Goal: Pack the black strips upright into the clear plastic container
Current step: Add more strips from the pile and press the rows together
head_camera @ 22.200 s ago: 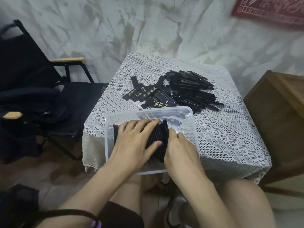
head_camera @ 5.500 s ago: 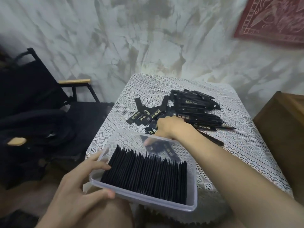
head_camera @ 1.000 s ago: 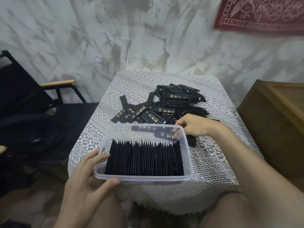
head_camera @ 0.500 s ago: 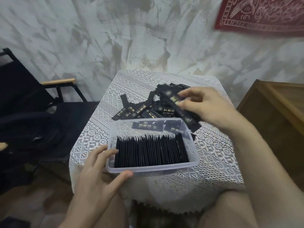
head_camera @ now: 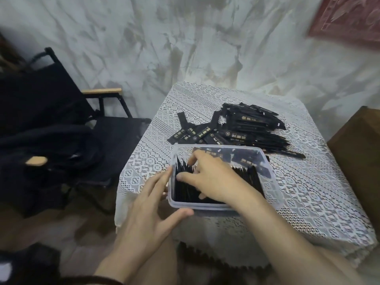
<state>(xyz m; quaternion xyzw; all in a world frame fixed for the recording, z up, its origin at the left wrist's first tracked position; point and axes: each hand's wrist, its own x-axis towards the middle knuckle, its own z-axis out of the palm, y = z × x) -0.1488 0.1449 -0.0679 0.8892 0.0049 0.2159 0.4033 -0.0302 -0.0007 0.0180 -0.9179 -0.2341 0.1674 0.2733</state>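
Watching remotely, the largest thing near the work is the black folding chair (head_camera: 61, 120) at nine o'clock, dark cloth heaped on it, well apart from the table. A brown wooden cabinet (head_camera: 362, 161) stands at three o'clock, just beside the table's right edge. At twelve o'clock the loose pile of black strips (head_camera: 246, 128) sprawls across the far half of the white lace cloth (head_camera: 308, 192), its near fringe touching the far wall of the clear plastic container (head_camera: 271, 182). Behind everything is a mottled grey wall (head_camera: 144, 48) with a red hanging (head_camera: 349, 17) at one o'clock. The container sits close to the table's near edge, left of centre, with bare lace open at four o'clock and floor at seven. Inside it, packed strips (head_camera: 183, 192) stand on edge in a row. My left hand (head_camera: 148, 212) braces the near-left corner, fingers straight along the left wall and thumb flat on the near wall. My right hand (head_camera: 211, 177) reaches in from five o'clock and covers most of the row, fingertips at its left end; I cannot tell whether it pinches a strip
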